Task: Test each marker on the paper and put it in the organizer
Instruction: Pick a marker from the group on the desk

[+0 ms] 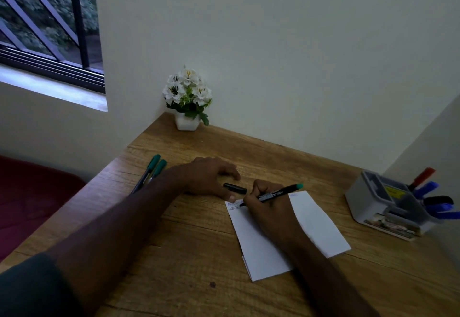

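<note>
Faint handwritten letters, roughly "ABC", atop the paper (263, 249); marker (271, 196) print and organizer (361, 199) sticker illegible.

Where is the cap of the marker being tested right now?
In the head view the black cap lies on the desk between the left hand and right hand, just beyond the paper's top-left corner.

A white pot of white flowers (187, 97) sits in the far corner of my wooden desk (174, 229). A barred window (47, 25) is up left, a dark red seat (29, 199) below it.

Head cam, looks fwd/down, close over desk (189, 237) corner.
</note>
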`<state>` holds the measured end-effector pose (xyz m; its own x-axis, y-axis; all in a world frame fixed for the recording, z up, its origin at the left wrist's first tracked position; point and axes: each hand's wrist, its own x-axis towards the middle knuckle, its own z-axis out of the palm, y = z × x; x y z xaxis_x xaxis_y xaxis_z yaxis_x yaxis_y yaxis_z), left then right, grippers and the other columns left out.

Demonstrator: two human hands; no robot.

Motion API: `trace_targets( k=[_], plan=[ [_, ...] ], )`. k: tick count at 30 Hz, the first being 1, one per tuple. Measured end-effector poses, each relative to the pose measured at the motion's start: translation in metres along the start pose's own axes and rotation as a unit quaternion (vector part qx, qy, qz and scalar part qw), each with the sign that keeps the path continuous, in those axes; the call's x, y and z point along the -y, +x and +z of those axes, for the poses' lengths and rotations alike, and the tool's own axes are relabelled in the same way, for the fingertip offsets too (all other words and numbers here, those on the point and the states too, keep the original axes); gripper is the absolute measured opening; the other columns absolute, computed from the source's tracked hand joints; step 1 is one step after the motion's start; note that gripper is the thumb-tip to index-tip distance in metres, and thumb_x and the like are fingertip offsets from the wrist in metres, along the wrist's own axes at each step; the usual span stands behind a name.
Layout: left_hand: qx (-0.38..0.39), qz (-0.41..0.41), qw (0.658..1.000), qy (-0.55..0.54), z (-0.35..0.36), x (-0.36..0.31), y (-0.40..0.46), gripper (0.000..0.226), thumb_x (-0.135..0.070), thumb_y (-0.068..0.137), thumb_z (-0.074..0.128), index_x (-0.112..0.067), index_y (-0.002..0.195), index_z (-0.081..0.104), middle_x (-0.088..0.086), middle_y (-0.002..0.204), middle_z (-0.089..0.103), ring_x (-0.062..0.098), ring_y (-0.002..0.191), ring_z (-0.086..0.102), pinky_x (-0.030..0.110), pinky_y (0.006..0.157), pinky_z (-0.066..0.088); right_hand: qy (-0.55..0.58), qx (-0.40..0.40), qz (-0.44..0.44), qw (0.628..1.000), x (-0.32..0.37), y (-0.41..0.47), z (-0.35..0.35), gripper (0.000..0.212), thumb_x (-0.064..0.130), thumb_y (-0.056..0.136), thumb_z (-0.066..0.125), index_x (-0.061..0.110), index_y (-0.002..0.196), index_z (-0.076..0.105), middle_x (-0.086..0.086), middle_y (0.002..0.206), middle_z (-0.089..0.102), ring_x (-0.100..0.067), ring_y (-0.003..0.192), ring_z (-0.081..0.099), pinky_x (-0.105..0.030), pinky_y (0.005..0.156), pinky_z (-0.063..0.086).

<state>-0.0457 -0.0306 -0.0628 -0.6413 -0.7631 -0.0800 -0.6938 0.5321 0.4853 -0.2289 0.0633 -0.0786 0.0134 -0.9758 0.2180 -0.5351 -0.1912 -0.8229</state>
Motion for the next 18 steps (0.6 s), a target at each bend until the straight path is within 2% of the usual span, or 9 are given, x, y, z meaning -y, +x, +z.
trace_targets(
  k=[3,6,10,14,18],
  plan=[
    [0.002,0.004,1.000,0.000,0.0006,0.0019,0.0006,0.065,-0.058,0.076,0.071,-0.041,0.135,0.049,-0.011,0.156,0.033,0.017,0.143,0.028,0.046,0.116,0.023,-0.007,-0.004,-0.011,1.000,0.0010,0.0000,0.0015,0.032,0.050,0.064,0.057,0.019,0.060,0.050,0.012,0.055,0.054,-0.001,0.053,0.047,-0.018,0.050,0.035],
    [0.001,0.004,1.000,0.001,0.0011,0.0022,0.0007,0.065,-0.058,0.076,0.071,-0.041,0.135,0.049,-0.010,0.156,0.034,0.017,0.142,0.030,0.045,0.115,0.025,-0.020,-0.006,-0.020,1.000,0.0004,0.0010,0.0019,0.029,0.049,0.065,0.057,0.023,0.057,0.047,0.014,0.054,0.053,-0.001,0.052,0.046,-0.017,0.049,0.034],
    [-0.001,0.007,1.000,-0.001,0.0005,0.0013,0.0007,0.066,-0.058,0.076,0.072,-0.039,0.135,0.049,-0.010,0.155,0.034,0.017,0.141,0.032,0.044,0.115,0.026,-0.025,-0.001,-0.014,1.000,-0.0037,0.0014,0.0008,0.028,0.031,0.078,0.064,0.021,0.059,0.046,0.016,0.052,0.051,-0.001,0.052,0.045,-0.017,0.051,0.033],
    [-0.001,0.005,1.000,0.000,-0.0003,0.0005,0.0003,0.066,-0.057,0.077,0.072,-0.039,0.136,0.048,-0.009,0.155,0.035,0.017,0.140,0.033,0.043,0.114,0.027,-0.015,-0.004,-0.015,1.000,-0.0015,0.0011,0.0012,0.031,0.045,0.069,0.059,0.017,0.061,0.048,0.012,0.054,0.050,-0.002,0.053,0.044,-0.018,0.050,0.032],
    [0.000,0.008,1.000,0.005,0.0000,0.0012,0.0003,0.065,-0.058,0.077,0.072,-0.039,0.135,0.050,-0.009,0.154,0.036,0.018,0.141,0.033,0.044,0.115,0.026,-0.018,-0.005,-0.004,1.000,-0.0033,0.0011,-0.0003,0.030,0.022,0.082,0.067,0.019,0.061,0.046,0.010,0.054,0.050,-0.002,0.052,0.044,-0.017,0.050,0.033]
  ],
)
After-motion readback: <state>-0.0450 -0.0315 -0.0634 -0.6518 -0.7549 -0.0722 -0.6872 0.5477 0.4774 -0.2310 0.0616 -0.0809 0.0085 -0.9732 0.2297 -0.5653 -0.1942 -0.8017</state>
